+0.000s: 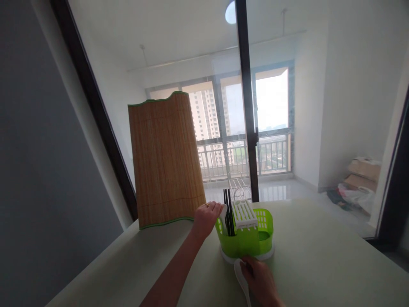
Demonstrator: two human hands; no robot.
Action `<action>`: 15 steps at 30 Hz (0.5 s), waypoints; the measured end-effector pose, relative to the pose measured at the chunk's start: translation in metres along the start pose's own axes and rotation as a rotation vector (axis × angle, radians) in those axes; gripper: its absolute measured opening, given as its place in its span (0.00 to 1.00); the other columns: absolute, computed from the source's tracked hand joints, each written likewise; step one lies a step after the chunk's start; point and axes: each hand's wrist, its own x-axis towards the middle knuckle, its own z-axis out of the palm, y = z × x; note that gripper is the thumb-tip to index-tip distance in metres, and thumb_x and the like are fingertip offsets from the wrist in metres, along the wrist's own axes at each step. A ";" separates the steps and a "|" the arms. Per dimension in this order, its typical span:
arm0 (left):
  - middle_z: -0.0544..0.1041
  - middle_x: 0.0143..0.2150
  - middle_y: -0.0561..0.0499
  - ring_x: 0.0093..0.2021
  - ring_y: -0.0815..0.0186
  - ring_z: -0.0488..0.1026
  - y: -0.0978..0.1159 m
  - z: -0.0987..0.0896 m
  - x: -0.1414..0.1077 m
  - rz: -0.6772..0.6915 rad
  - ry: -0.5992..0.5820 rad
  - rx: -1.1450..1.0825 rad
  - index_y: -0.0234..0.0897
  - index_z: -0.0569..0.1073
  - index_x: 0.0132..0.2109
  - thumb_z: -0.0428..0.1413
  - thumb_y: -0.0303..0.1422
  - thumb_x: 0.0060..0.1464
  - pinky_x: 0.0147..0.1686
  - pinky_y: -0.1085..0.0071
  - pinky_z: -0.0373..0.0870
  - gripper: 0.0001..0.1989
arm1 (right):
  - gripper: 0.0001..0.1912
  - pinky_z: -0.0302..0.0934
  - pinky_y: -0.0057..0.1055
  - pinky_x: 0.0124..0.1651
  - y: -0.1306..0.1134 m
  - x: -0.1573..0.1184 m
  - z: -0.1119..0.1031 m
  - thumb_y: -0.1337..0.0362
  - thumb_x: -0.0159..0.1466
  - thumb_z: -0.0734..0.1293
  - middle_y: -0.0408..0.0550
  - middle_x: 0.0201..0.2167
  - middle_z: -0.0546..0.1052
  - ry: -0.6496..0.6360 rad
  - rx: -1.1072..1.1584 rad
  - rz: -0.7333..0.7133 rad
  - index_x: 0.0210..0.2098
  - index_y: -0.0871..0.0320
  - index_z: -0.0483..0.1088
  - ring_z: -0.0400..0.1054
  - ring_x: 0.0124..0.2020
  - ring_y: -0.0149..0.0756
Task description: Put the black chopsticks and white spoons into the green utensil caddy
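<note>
A green plastic utensil holder [239, 244] with a white base stands on the table, a white slotted rack [244, 214] over its middle. Several black chopsticks [228, 217] stand upright in its left compartment. At that same compartment, my left hand [207, 218] has its fingers closed on a white spoon [224, 219], whose lower end is inside the holder. In front of the holder, my right hand [258, 277] is closed round another white spoon [242, 277], slanting down toward the bottom edge of the view.
A bamboo mat [166, 162] with green edging stands upright at the left, behind my left hand. The pale table [313, 251] meets a glass sliding door with a dark frame [245, 106]. Beyond the glass, cardboard and bags [359, 183] lie on the floor.
</note>
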 end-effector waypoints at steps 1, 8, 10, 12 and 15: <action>0.78 0.30 0.49 0.30 0.65 0.74 0.002 0.007 -0.004 -0.031 -0.070 -0.026 0.37 0.77 0.36 0.47 0.33 0.69 0.29 0.69 0.58 0.16 | 0.18 0.58 0.34 0.29 -0.001 0.000 0.000 0.56 0.67 0.57 0.50 0.27 0.81 -0.001 -0.006 0.002 0.38 0.53 0.77 0.75 0.29 0.44; 0.81 0.34 0.49 0.30 0.65 0.76 0.005 0.029 -0.017 -0.182 -0.208 -0.061 0.38 0.78 0.38 0.49 0.35 0.67 0.26 0.71 0.55 0.13 | 0.16 0.55 0.33 0.27 -0.005 0.000 0.000 0.58 0.67 0.58 0.48 0.23 0.79 -0.001 -0.012 -0.017 0.38 0.54 0.77 0.73 0.24 0.41; 0.81 0.36 0.50 0.30 0.66 0.76 0.008 0.027 -0.021 -0.240 -0.211 -0.082 0.39 0.77 0.45 0.50 0.34 0.66 0.26 0.72 0.55 0.11 | 0.16 0.55 0.33 0.27 -0.005 0.000 0.002 0.58 0.67 0.58 0.47 0.23 0.78 0.019 -0.006 -0.035 0.38 0.54 0.77 0.71 0.23 0.40; 0.81 0.36 0.52 0.31 0.66 0.77 0.016 0.020 -0.030 -0.341 -0.202 -0.175 0.40 0.75 0.49 0.50 0.36 0.66 0.27 0.73 0.57 0.12 | 0.16 0.55 0.33 0.26 -0.004 0.000 0.003 0.58 0.68 0.59 0.47 0.21 0.77 0.045 0.010 -0.057 0.37 0.54 0.77 0.70 0.21 0.39; 0.80 0.33 0.54 0.30 0.67 0.76 0.039 0.007 -0.057 -0.531 -0.235 -0.427 0.41 0.75 0.46 0.49 0.40 0.65 0.30 0.74 0.60 0.13 | 0.16 0.55 0.32 0.26 -0.007 0.000 0.002 0.58 0.68 0.59 0.46 0.20 0.76 0.094 0.045 -0.083 0.38 0.54 0.77 0.68 0.20 0.37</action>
